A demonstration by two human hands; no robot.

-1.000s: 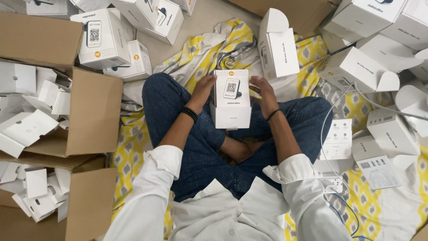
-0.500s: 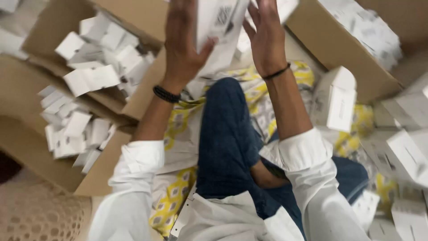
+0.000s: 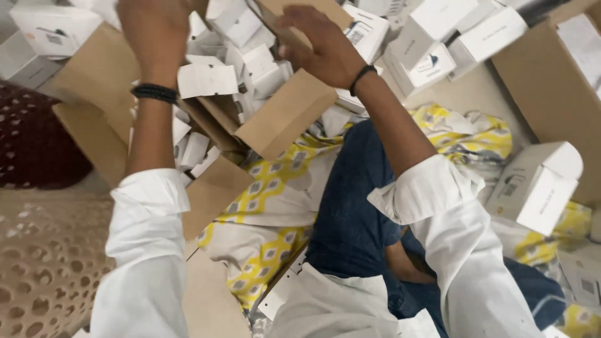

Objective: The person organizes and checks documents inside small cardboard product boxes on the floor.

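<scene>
Across the floor, a yellow-and-white patterned cloth (image 3: pixel 275 206) spread under crossed legs in dark blue trousers, with brown cardboard cartons on every side. Largest nearby: open carton (image 3: pixel 100 119) at left front, flaps splayed, heaped with small white boxes (image 3: pixel 241 53) lying at all angles. Second carton (image 3: pixel 551 69) at upper right, also holding white boxes. Single white box (image 3: pixel 538 184) resting on the cloth at right, well apart from both hands. Left hand (image 3: pixel 153 31) raised above the left carton, black wristband (image 3: pixel 153 92) on the wrist, fingers cut off by the top edge; whether open or holding anything cannot be told. Right hand (image 3: pixel 322 47) reaching over the heap, fingers spread and loosely curled, palm down, nothing clearly gripped, thin black band (image 3: pixel 361 78) at the wrist, just above a folded cardboard flap (image 3: pixel 285 116). Judgement for a clean drop: keep hands over the carton mouth, not the flap; release low, onto a flat patch of the heap, to avoid spill over the rim onto the cloth.
</scene>
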